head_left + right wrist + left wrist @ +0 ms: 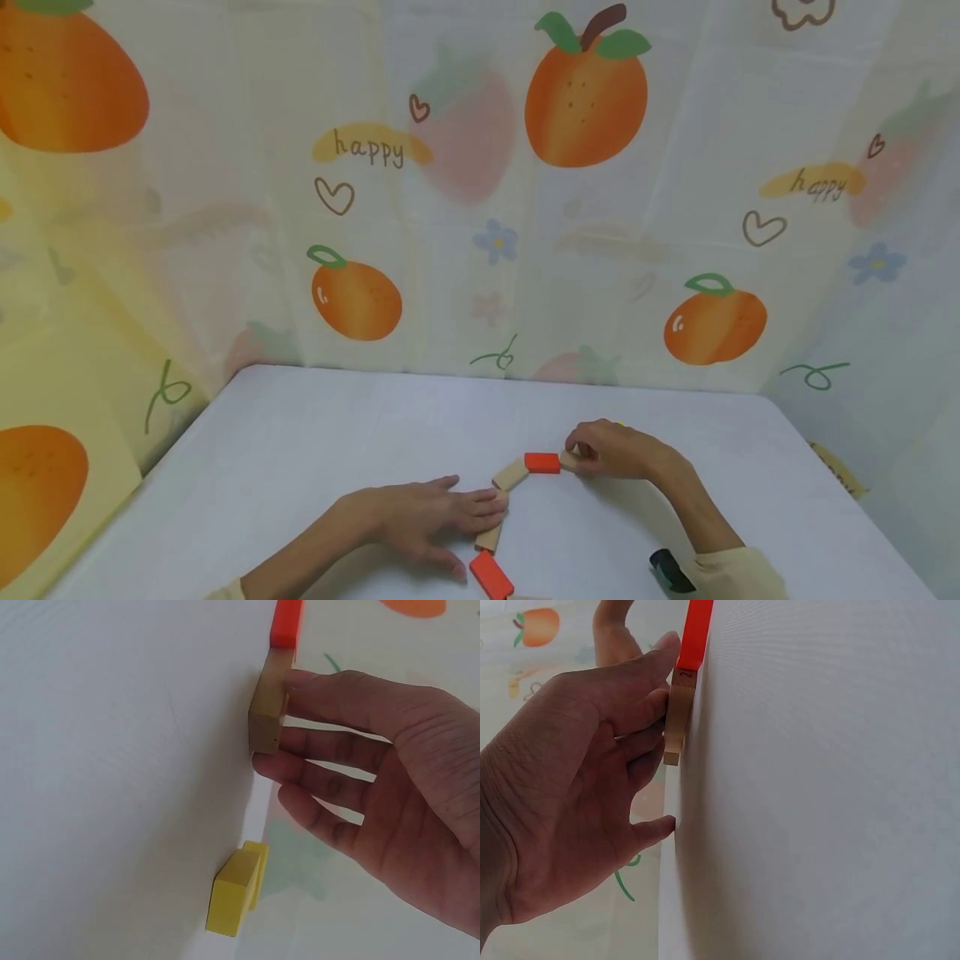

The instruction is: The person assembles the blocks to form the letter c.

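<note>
A curved row of wooden blocks lies on the white table, mixing plain and red ones. My right hand [615, 450] pinches a plain block [268, 697] at the row's far right end. That block meets a red block [542, 462], and a plain block [512, 473] slants down from its other side. With fingers stretched out, my left hand [427, 518] touches the plain blocks [489, 538] at the row's left bend, partly covering them. The thumb is spread near another red block [492, 575]. In the left wrist view, the fingertips rest along a plain block [678, 709].
Yellow blocks [234, 889] stand on the table beyond my right hand, mostly hidden behind it in the head view. A fruit-printed curtain [465, 275] hangs along the back of the table [337, 425]. A dark wrist device [670, 571] sits at the right sleeve.
</note>
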{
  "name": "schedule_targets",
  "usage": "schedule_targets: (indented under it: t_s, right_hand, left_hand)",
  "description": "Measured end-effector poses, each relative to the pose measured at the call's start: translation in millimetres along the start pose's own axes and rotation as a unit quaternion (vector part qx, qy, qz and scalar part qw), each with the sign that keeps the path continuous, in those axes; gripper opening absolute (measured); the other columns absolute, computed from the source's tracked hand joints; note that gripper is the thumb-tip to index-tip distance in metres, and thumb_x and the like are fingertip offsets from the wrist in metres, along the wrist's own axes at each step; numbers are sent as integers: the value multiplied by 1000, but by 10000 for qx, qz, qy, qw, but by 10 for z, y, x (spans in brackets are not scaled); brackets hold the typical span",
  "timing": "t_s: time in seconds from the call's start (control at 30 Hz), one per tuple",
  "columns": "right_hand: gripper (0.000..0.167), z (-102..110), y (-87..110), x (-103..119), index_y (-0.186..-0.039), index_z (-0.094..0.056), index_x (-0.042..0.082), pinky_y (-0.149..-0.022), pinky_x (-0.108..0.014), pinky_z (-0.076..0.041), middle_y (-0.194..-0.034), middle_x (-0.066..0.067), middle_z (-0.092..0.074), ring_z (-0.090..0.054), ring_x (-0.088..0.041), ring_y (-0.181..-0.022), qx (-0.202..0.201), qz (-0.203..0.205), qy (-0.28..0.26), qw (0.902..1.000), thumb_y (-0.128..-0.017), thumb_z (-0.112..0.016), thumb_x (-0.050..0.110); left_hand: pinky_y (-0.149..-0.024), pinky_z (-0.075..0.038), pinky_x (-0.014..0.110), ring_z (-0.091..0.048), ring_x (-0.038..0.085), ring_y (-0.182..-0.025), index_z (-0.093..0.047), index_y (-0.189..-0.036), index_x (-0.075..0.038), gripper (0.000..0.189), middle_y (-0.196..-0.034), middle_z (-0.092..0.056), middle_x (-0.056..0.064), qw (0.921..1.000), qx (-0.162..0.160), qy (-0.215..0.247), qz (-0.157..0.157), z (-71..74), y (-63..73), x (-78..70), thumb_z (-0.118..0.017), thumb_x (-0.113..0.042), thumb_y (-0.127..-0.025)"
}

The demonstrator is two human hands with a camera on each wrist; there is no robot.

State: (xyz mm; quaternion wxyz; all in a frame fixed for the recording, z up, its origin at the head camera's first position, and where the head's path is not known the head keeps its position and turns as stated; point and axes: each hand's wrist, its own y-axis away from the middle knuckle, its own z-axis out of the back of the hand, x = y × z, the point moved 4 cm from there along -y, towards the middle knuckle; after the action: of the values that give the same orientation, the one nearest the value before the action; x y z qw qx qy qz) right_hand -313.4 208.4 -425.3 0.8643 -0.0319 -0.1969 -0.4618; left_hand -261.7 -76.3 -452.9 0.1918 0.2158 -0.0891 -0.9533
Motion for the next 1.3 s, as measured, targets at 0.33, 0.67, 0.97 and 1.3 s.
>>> schedule_targets:
  t_s: [0.33, 0.67, 0.97, 1.3]
  right_hand:
    - [24, -21, 6, -3, -115, -74, 7, -73, -19, -52, -89, 5, -66, -53, -5, -80, 33, 74, 8, 10000, -94, -78, 16]
    - [30, 11, 35, 5, -120, -72, 6, -74, -19, -52, -91, 4, -66, -55, -8, -83, 51, -83, 23, 10000, -93, -78, 17]
    - [34, 178, 170, -54, -124, -70, 7, -74, -20, -51, -92, 5, -62, -53, -10, -87, -84, -596, -34, 9982, -93, -78, 17]
    - [38, 297, 320, -285, -128, -67, 10, -93, -52, -59, -111, -8, -68, -58, -23, -99, 241, -1710, 658, 9828, -92, -77, 13]
  left_hand:
    - [-127, -29, 62, -20, 10, -164, -27, -166, -27, 77, -173, -24, -14, 10000, 29, 56, 1, 6, -9, -10, -57, -59, -102]
    - [-127, -29, 62, -20, 10, -164, -27, -166, -28, 77, -174, -23, -15, 10000, 54, 53, -16, -8, -21, 3, -55, -59, -102]
    - [-128, -29, 61, -21, 11, -164, -28, -166, -26, 75, -174, -23, -13, 10000, 32, -18, -28, 0, -18, -3, -56, -57, -103]
    - [-127, -31, 61, -23, 12, -163, -32, -165, -22, 71, -174, -25, -9, 9996, -43, -271, -106, -3, 25, -14, -55, -53, -105]
